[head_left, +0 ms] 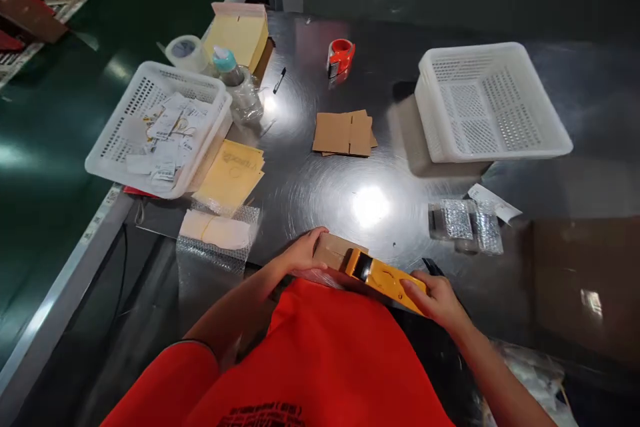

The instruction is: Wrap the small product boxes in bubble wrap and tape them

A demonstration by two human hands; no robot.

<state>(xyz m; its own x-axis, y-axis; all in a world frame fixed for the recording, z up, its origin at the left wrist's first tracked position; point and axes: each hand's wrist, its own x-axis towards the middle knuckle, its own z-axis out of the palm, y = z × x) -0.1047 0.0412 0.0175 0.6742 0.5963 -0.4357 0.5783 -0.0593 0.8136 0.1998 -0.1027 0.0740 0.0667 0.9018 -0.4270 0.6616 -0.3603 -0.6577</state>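
Indoors: scratched, shiny table (300, 197) | perhaps green conveyor (165, 13) | left hand (301, 251) pinching box (334, 252) | right hand (439, 299) gripping yellow dispenser (393, 281)

- Holds left arm (235, 302) bent forward, with left grip (301, 254) curled before the belly.
- Angles right arm (493, 363) inward, with right grip (436, 298) clenched and thumb (413, 293) extended.

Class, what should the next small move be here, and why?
Probably draw the yellow tape dispenser along the small brown box: the left hand holds the box, and the right hand grips the dispenser, its front end already at the box.
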